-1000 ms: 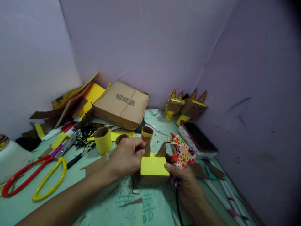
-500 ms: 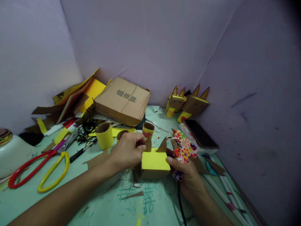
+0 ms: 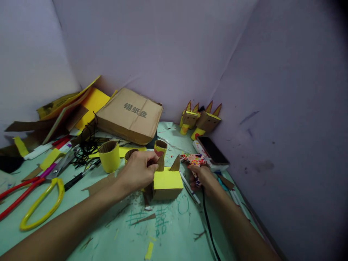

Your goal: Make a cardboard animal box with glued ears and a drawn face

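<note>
My left hand (image 3: 140, 170) pinches one cardboard triangle (image 3: 161, 163) standing at the back of a small box (image 3: 168, 180) with a yellow top and brown front. A second cardboard triangle (image 3: 175, 164) stands upright on the box's right side. To the right of the box, my right hand (image 3: 202, 174) is closed around a flower-patterned hot glue gun (image 3: 194, 159), whose black cord (image 3: 208, 217) trails toward me. The gun is apart from the box, with its front pointing left. Fingers of the left hand partly hide the first triangle.
Yellow cardboard tubes (image 3: 109, 157) stand behind my left hand. Scissors (image 3: 43, 188) with red and yellow handles lie left. A large cardboard box (image 3: 130, 116) is at the back. Finished-looking horned figures (image 3: 208, 121) stand by the wall, near a phone (image 3: 213, 150).
My right hand has let go of the small box and moved right with the glue gun. The left hand stays pinched at the triangle. The camera view has swung right.
</note>
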A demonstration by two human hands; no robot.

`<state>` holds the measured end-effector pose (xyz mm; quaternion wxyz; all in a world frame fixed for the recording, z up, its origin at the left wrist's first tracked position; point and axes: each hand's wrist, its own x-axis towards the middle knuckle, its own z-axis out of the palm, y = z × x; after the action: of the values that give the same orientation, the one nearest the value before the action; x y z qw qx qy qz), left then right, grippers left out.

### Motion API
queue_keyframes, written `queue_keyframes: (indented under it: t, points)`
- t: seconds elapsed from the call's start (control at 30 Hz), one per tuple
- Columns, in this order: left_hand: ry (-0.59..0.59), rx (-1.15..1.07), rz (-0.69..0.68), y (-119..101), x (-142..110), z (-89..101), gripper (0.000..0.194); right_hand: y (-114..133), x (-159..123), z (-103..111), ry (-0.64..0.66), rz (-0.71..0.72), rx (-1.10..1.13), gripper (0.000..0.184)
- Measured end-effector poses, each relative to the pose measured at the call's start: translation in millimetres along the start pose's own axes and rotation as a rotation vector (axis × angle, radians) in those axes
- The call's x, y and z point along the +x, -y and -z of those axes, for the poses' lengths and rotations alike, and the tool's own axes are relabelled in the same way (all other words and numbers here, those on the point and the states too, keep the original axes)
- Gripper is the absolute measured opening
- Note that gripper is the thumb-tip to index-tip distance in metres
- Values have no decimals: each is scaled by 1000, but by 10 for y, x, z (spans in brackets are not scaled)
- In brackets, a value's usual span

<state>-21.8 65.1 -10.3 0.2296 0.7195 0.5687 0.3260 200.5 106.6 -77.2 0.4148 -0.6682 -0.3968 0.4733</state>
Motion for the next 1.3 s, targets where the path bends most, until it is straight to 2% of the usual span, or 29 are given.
queue_keyframes:
  t: [0.13,0.3,0.4,0.47,0.5,0.57,0.63,0.73,0.87,1.03,1.1,1.2,1.3]
  points:
    - [-4,-8,4,-1,-1,-5,11,77,-26,-13,10,-2,-180,23]
    - [-11,-14,11,1,-15,-9,11,241,-160,167,-23,158,-428,40]
    - [-12,-24,11,-1,-13,-12,12,327,-310,243,-73,257,-517,38]
    - [-13,-35,13,-1,-10,-15,12,346,-418,186,-30,395,-457,26]
    - [-12,-42,14,0,-8,-17,12,340,-464,124,28,458,-350,24]
    - [-11,-58,18,5,-9,-26,10,297,-525,-37,108,496,-89,30]
    - [-15,-71,24,14,-21,-39,9,225,-544,-196,106,489,45,33]
    - [-49,-84,50,35,-62,-72,8,96,-538,-338,52,553,36,30]
    - [-107,-122,84,67,-141,-143,8,-33,-553,-376,50,602,42,29]
    - [-180,-151,77,91,-205,-234,7,-37,-585,-422,-3,601,103,26]
    - [-206,-163,89,88,-229,-242,13,-17,-593,-440,-9,586,122,27]
    - [-184,-222,135,69,-295,-220,31,-3,-605,-437,-41,576,131,25]
    - [-80,-322,193,53,-384,-208,46,-7,-604,-409,-64,576,116,22]
